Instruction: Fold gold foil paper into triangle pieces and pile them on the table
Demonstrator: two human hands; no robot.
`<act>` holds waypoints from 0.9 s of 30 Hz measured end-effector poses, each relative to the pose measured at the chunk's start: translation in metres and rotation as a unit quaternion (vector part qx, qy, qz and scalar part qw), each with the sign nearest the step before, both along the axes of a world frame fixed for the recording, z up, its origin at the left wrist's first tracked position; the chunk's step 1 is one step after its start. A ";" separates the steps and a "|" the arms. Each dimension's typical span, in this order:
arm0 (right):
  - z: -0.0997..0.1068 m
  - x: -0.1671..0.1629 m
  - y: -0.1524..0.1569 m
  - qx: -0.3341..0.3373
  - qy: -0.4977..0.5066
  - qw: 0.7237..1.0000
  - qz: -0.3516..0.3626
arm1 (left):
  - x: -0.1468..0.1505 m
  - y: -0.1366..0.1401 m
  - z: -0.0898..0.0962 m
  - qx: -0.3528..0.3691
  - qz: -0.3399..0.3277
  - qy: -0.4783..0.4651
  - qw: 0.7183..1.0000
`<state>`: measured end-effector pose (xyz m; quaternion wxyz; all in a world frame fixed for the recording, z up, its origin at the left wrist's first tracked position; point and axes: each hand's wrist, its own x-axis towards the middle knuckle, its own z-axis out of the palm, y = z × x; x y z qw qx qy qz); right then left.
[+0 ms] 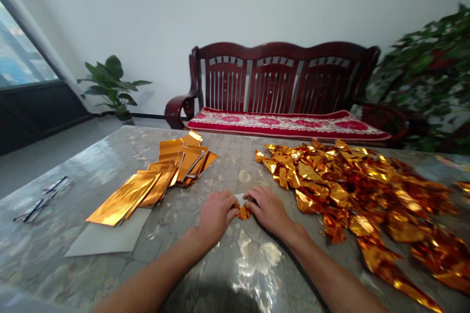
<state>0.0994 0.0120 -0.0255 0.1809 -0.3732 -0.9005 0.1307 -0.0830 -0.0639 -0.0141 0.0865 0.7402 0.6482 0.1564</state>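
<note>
Between my two hands, low over the middle of the table, is a small piece of gold foil paper (243, 212), partly folded, with its pale back side facing up at the top. My left hand (217, 211) pinches its left edge with fingers and thumb. On the other side my right hand (267, 208) has its fingers closed on the right edge. The fingers hide much of the paper. To the left lies a fanned stack of flat gold foil sheets (125, 198). A large heap of folded gold foil pieces (341, 181) spreads over the right side.
A patterned, glossy cover lies on the table (176, 264). One pale sheet (110, 234) sticks out under the foil stack. Thin dark-and-clear strips (42, 199) lie at the far left. Behind the table stand a wooden bench (282, 83) and potted plants (112, 85).
</note>
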 end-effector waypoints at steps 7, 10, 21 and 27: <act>0.006 0.006 0.000 0.033 -0.019 0.999 0.017 | -0.008 0.014 0.009 -0.012 0.055 -0.009 0.998; 0.009 0.008 0.003 0.030 -0.022 0.999 0.023 | -0.010 0.023 0.015 -0.053 0.075 0.003 0.996; 0.009 0.014 0.014 -0.008 -0.006 0.999 0.036 | -0.016 0.037 0.013 -0.140 0.035 -0.034 0.989; 0.000 0.016 0.014 0.013 0.026 0.998 0.062 | -0.012 0.015 0.001 -0.025 0.006 -0.057 0.998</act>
